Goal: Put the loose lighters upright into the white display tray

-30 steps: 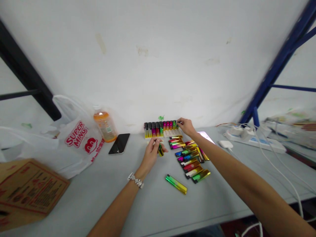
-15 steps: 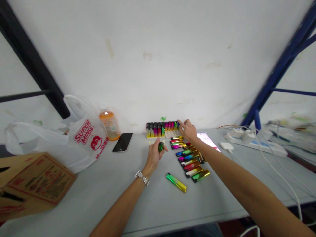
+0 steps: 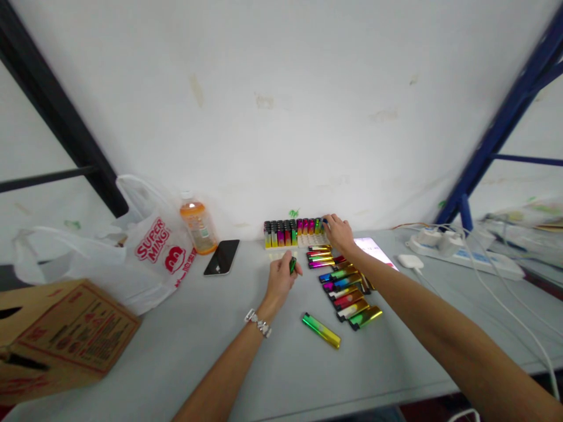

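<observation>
My left hand [image 3: 280, 278] is closed around a green lighter [image 3: 292, 265], most of it hidden by the fingers, just in front of the tray. Against the wall stands a pale lighter tray [image 3: 303, 241]; upright lighters [image 3: 280, 233] fill its left part and continue along the back row. At the right end of that row, my right hand [image 3: 339, 234] has its fingertips closed on a lighter [image 3: 325, 222], of which only a small dark blue bit shows. Below the right wrist lie several loose metallic lighters [image 3: 347, 296]. A single green-and-gold lighter [image 3: 321, 330] rests nearer the table's front.
On the left are a cardboard box [image 3: 74, 334], a white plastic bag [image 3: 153, 258], an orange drink bottle [image 3: 199, 225] and a dark phone [image 3: 222, 257]. A lit phone [image 3: 373, 252] lies behind my right forearm. A power strip [image 3: 466, 255] with white cables is further right.
The view has shifted slightly, so the scene sits a little lower and to the right. Both hands stay at about the same places by the tray, the left still around the green lighter.
</observation>
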Tool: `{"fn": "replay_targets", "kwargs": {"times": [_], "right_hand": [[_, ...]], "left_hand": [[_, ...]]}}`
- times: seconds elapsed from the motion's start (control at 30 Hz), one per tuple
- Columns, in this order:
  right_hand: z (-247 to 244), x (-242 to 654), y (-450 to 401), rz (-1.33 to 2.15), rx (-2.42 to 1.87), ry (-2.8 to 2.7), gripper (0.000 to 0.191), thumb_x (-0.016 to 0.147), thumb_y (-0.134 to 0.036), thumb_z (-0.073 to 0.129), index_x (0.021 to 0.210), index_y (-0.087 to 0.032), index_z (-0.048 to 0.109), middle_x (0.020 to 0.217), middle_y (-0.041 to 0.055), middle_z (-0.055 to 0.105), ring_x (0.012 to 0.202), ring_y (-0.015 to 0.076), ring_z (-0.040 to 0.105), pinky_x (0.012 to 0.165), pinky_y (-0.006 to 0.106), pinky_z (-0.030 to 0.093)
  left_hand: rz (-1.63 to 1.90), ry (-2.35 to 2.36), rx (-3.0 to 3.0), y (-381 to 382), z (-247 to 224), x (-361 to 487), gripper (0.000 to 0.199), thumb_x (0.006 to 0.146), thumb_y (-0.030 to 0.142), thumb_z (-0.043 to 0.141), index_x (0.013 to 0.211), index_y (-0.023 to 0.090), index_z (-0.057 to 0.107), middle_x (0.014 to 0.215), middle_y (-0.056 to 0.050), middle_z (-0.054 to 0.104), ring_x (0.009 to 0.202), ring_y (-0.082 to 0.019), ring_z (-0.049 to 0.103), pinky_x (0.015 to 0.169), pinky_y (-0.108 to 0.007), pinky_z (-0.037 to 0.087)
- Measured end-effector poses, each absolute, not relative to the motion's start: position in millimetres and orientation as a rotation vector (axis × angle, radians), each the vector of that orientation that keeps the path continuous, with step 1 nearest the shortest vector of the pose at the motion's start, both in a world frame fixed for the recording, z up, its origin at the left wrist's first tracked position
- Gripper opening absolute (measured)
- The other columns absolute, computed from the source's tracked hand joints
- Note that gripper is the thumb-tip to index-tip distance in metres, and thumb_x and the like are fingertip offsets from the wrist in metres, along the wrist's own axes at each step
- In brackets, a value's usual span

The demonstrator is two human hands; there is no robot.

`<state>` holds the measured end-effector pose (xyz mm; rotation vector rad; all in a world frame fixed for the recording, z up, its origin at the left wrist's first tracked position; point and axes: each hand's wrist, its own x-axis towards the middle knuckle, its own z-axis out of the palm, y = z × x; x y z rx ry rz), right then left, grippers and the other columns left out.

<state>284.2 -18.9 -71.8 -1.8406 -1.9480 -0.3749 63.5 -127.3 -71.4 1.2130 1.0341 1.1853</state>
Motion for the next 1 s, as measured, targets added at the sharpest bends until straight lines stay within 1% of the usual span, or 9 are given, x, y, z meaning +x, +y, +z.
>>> {"fn": "replay_targets", "kwargs": {"times": [0.2, 0.27, 0.37, 0.47, 0.57, 0.63, 0.77, 0.83, 1.0], "right_hand": [[-74, 281, -16, -0.354, -1.827, -1.875, 0.030, 0.104, -0.033, 0.035, 0.120, -0.020, 0.056, 0.113, 0.0109, 0.066, 0.103, 0.0246, 0.059, 0.086, 0.034, 0.033], [-74, 282, -15, -0.368, -1.821, -1.874, 0.031, 0.103, -0.034, 0.035, 0.117, -0.020, 0.058, 0.113, 0.0116, 0.066, 0.105, 0.0254, 0.057, 0.087, 0.035, 0.033], [-71, 281, -17, -0.401, -1.806, -1.860, 0.034, 0.103, -0.036, 0.034, 0.115, -0.020, 0.061, 0.118, 0.0126, 0.062, 0.109, 0.0264, 0.055, 0.089, 0.036, 0.035], [-67, 279, -24, -0.377, -1.814, -1.849, 0.035, 0.102, -0.038, 0.036, 0.121, -0.020, 0.059, 0.120, 0.0137, 0.059, 0.111, 0.0274, 0.054, 0.092, 0.038, 0.036], [-68, 275, -36, -0.310, -1.820, -1.797, 0.041, 0.099, -0.036, 0.040, 0.133, -0.018, 0.051, 0.124, 0.0154, 0.058, 0.113, 0.0279, 0.054, 0.095, 0.039, 0.037], [-72, 271, -44, -0.210, -1.878, -1.724, 0.044, 0.097, -0.035, 0.041, 0.135, -0.015, 0.049, 0.127, 0.0173, 0.058, 0.116, 0.0289, 0.054, 0.096, 0.041, 0.038], [-78, 265, -46, 0.098, -2.094, -1.702, 0.044, 0.097, -0.039, 0.036, 0.118, -0.012, 0.063, 0.118, 0.0207, 0.066, 0.114, 0.0345, 0.057, 0.095, 0.049, 0.040], [-79, 262, -43, 0.153, -2.122, -1.737, 0.045, 0.097, -0.038, 0.034, 0.111, -0.013, 0.068, 0.114, 0.0209, 0.068, 0.113, 0.0350, 0.058, 0.096, 0.051, 0.039], [-79, 258, -39, 0.156, -2.118, -1.754, 0.046, 0.098, -0.038, 0.033, 0.111, -0.012, 0.068, 0.117, 0.0222, 0.068, 0.115, 0.0346, 0.058, 0.097, 0.050, 0.038]], "left_hand": [[1.178, 1.035, 1.195, -125, -73, 62, 0.061, 0.080, 0.069, 0.047, 0.050, 0.016, 0.054, 0.038, 0.007, 0.024, 0.034, -0.005, 0.020, 0.039, -0.022, 0.013], [1.186, 1.040, 1.194, -125, -72, 62, 0.061, 0.080, 0.070, 0.047, 0.050, 0.016, 0.054, 0.038, 0.007, 0.024, 0.034, -0.005, 0.020, 0.038, -0.022, 0.013], [1.211, 1.037, 1.202, -125, -71, 64, 0.061, 0.080, 0.070, 0.048, 0.050, 0.016, 0.053, 0.037, 0.007, 0.025, 0.034, -0.005, 0.020, 0.039, -0.022, 0.012], [1.248, 1.026, 1.210, -126, -69, 65, 0.061, 0.080, 0.070, 0.049, 0.050, 0.017, 0.052, 0.038, 0.007, 0.025, 0.035, -0.005, 0.020, 0.039, -0.022, 0.012], [1.267, 1.021, 1.220, -126, -69, 66, 0.060, 0.080, 0.068, 0.050, 0.050, 0.017, 0.051, 0.039, 0.007, 0.026, 0.035, -0.005, 0.021, 0.039, -0.022, 0.013], [1.265, 1.022, 1.229, -126, -71, 66, 0.059, 0.081, 0.067, 0.049, 0.050, 0.017, 0.051, 0.039, 0.007, 0.026, 0.035, -0.005, 0.021, 0.039, -0.022, 0.013], [1.248, 1.033, 1.223, -125, -73, 67, 0.058, 0.083, 0.064, 0.047, 0.048, 0.017, 0.050, 0.038, 0.007, 0.024, 0.034, -0.005, 0.020, 0.038, -0.022, 0.012], [1.240, 1.039, 1.219, -124, -74, 67, 0.058, 0.082, 0.064, 0.048, 0.048, 0.017, 0.051, 0.037, 0.007, 0.024, 0.034, -0.005, 0.020, 0.038, -0.022, 0.012], [1.243, 1.062, 1.217, -120, -76, 66, 0.059, 0.083, 0.065, 0.047, 0.048, 0.017, 0.051, 0.038, 0.007, 0.026, 0.034, -0.006, 0.022, 0.038, -0.022, 0.014]]}}
